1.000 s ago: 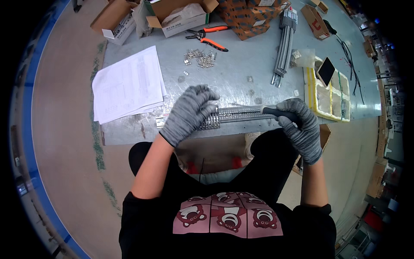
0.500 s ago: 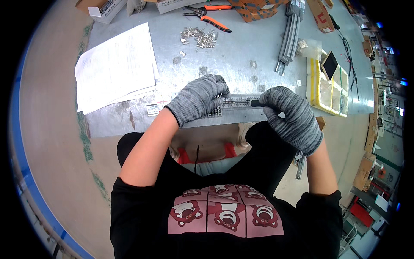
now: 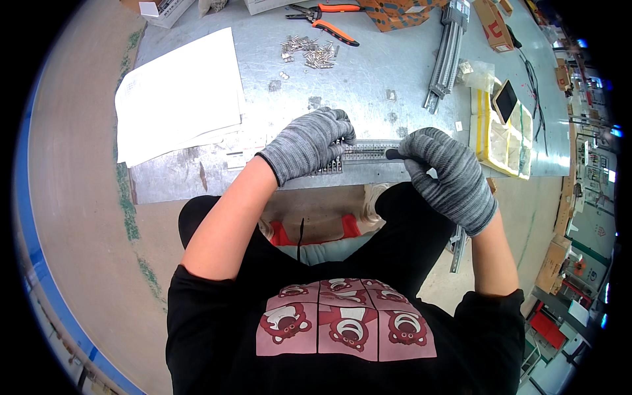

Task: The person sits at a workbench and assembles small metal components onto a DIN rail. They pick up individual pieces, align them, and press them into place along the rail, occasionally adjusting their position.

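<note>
A long metal rail carrying a row of small grey blocks lay along the near edge of the metal table, crosswise in front of the person. The left hand, in a grey knit glove, was curled down over the rail's left stretch, fingers closed on the blocks and pressing them against the table. Just past those fingertips, to the right, the bare part of the rail showed. The right hand, gloved the same, was wrapped shut around a dark-handled tool, likely a screwdriver, its tip lying along the rail toward the left hand's fingers.

Progress, as a judgement: blocks sat on the rail under and beside the left hand, so some fitting looked done; how many were fastened could not be told, the gloves hiding most of them. A heap of small metal parts lay beyond the left fingers, apparently unused stock.

Farther out: orange-handled pliers behind the heap, white paper sheets off to the left of the left hand, a bundle of spare rails beyond the right fingers, and a yellow tray to their right.
</note>
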`<state>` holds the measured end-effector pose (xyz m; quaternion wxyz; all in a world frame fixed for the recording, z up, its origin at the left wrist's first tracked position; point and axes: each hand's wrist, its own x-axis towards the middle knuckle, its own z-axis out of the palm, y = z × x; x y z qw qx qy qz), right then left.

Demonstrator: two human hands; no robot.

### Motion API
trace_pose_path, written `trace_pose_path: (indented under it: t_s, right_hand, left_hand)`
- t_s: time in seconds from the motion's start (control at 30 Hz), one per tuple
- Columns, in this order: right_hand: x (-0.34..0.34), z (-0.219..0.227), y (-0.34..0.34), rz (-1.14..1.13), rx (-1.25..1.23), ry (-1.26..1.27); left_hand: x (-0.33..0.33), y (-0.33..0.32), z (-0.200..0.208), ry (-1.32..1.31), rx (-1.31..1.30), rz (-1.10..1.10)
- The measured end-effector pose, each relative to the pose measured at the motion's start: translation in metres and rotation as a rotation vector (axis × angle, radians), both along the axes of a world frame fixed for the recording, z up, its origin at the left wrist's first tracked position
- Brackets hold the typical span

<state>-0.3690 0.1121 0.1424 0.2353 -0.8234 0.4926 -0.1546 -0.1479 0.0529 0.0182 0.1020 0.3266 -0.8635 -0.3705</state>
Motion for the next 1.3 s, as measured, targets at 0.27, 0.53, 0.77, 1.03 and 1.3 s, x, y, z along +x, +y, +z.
trace_pose_path:
  t_s: [0.27,0.53,0.77,1.03,1.3]
  right_hand:
    - [0.029,0.022,-0.014,0.201,0.056,0.427]
    - [0.052,0.035,-0.03,0.327,0.183,0.717]
    - [0.054,0.025,-0.026,0.396,0.086,0.615]
    - [0.061,0.01,-0.026,0.345,0.243,0.67]
    - [0.075,0.027,-0.029,0.412,0.162,0.826]
  left_hand:
    - [0.001,-0.001,-0.003,0.002,-0.006,-0.006]
    - [0.001,0.0,-0.006,0.015,-0.07,-0.016]
    - [0.0,-0.001,0.017,-0.076,0.061,0.019]
    - [-0.003,-0.001,0.002,-0.011,0.007,0.028]
    - [0.0,0.0,-0.006,0.008,-0.024,0.025]
